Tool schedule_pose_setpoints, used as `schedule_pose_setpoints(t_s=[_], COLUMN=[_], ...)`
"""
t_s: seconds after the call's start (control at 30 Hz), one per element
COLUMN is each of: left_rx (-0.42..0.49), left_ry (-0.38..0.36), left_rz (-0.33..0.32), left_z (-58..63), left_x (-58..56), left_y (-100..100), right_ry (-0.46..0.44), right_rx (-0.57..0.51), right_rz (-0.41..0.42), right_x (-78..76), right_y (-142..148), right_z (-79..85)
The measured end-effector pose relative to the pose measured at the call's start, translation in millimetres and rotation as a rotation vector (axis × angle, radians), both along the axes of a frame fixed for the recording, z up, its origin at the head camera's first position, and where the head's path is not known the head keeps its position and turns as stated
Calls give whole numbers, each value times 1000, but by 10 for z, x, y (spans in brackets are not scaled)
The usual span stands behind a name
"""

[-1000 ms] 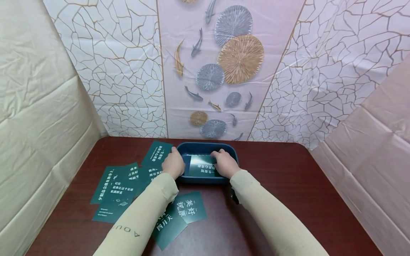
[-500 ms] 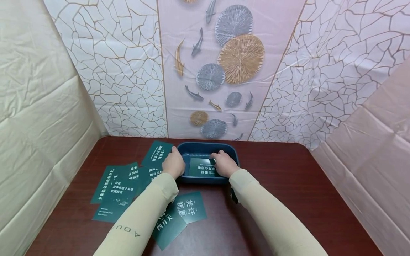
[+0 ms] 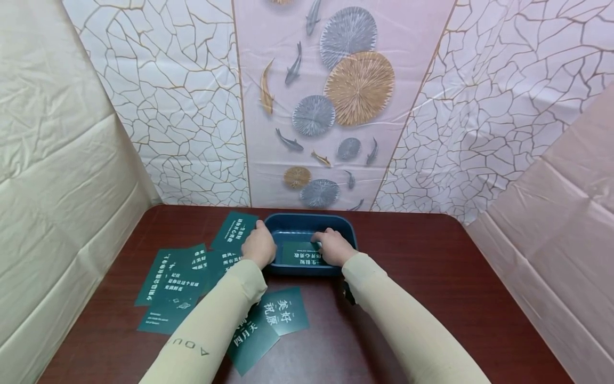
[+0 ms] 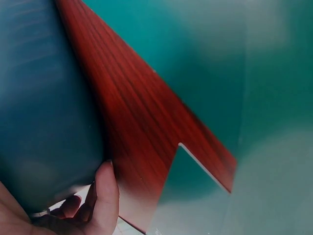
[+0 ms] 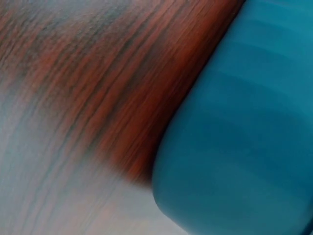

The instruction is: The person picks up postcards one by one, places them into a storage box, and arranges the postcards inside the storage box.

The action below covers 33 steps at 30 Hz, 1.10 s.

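Observation:
A dark blue plastic box (image 3: 307, 215) stands at the back of the table. My left hand (image 3: 259, 246) grips its left side; in the left wrist view the fingers (image 4: 106, 198) curl about the corner of the box (image 4: 49, 107). Over the right rim reaches my right hand (image 3: 337, 248), its index finger extended onto the far edge of a dark green postcard (image 3: 298, 255) with white lettering. The postcard lies low inside, its right part hidden by that hand. Only the outer wall of the box (image 5: 239, 137) fills the right wrist view, no fingers.
Several more green postcards lie loose on the brown table (image 3: 422, 277): one postcard (image 3: 232, 230) beside the box, an overlapping group (image 3: 175, 290) at the left, and postcards (image 3: 283, 312) in front, partly under my left arm. A patterned cloth wall (image 3: 316, 133) rises behind.
The postcard in the box has gone from tilted up to lying lower, its far edge sinking towards the near side. My right index finger has straightened slightly; the left hand keeps its hold.

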<state>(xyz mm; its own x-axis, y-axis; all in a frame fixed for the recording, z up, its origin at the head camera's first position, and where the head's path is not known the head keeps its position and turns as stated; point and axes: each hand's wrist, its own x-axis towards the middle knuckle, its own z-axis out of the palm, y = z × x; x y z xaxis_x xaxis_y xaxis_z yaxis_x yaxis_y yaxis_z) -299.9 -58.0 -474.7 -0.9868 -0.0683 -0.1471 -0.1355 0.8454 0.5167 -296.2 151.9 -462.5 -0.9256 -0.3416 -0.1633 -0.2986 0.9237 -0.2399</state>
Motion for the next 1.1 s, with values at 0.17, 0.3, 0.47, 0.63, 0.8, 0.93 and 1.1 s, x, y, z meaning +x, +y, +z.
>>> schedule_pose_setpoints(t_s=[0.17,0.3,0.47,0.63,0.8,0.93,1.1], left_rx=[-7,-4,-2,1,0,3,0], left_ry=[9,10,10,-6,-3,9,5], left_rz=[-4,2,4,7,6,-5,-2], left_z=[19,36,36,-27,-42,-38,-38], left_x=[-17,-33,-32,-5,3,-1,-13], left_y=[3,8,15,15,26,33,3], right_ry=[-3,3,-5,-52,-72,-75,-58], right_rx=[0,-6,4,5,3,-5,0], right_rz=[1,6,2,-7,-6,-9,3], right_x=[-14,-37,-54,-62,-100,-114,-116], right_y=[9,21,29,32,72,104,93], right_z=[35,41,33,-9,-46,-37,-38])
